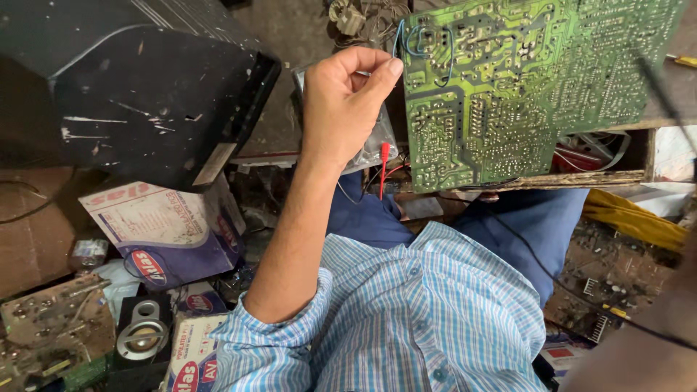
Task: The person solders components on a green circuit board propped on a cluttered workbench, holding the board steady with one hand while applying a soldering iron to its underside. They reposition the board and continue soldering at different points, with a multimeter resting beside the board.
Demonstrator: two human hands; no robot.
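A large green circuit board (523,87) stands with its solder side toward me, resting on a worn wooden ledge (581,179). My left hand (345,101) reaches up from the lower left, and its thumb and forefinger pinch the board's left edge beside a thin blue wire loop (425,40). Behind the wrist lies a grey device in a clear plastic cover (374,149), and a red probe tip (383,156) hangs under it. A blurred forearm (639,348) fills the lower right corner with a black lead (552,272) across it. No right hand shows.
A black television casing (145,87) stands at upper left. Below it lie printed cardboard boxes (163,229), a small speaker (141,335) and an old brown circuit board (47,330). My checked shirt (406,319) and blue trousers (523,218) fill the middle. Yellow cloth (632,218) lies right.
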